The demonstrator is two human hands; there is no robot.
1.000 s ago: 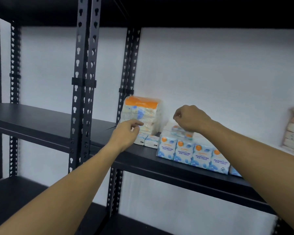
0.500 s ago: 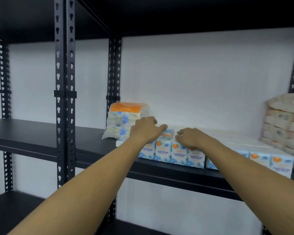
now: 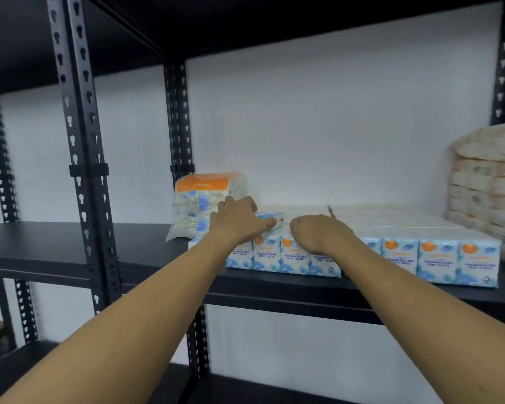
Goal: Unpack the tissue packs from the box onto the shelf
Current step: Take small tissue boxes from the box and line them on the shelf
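A row of blue-and-white mini tissue packs (image 3: 438, 260) with orange dots stands along the front of the black shelf (image 3: 56, 249). One small tissue pack (image 3: 271, 216) lies on top of the row's left part. My left hand (image 3: 239, 221) is closed over it, fingertips on its near side. My right hand (image 3: 318, 233) rests just right of it on top of the row, fingers curled, with nothing visible in them. The two hands are a small gap apart. The box is out of view.
A larger tissue bag with an orange top (image 3: 199, 199) leans behind my left hand. A tall stack of wrapped packs (image 3: 487, 182) fills the shelf's right end. Black perforated uprights (image 3: 82, 141) stand at left. A lower shelf (image 3: 12, 368) runs below.
The view has swung right and closer. My right hand dropped from mid-air onto the row. My left hand moved from the large bag to the small pack on top.
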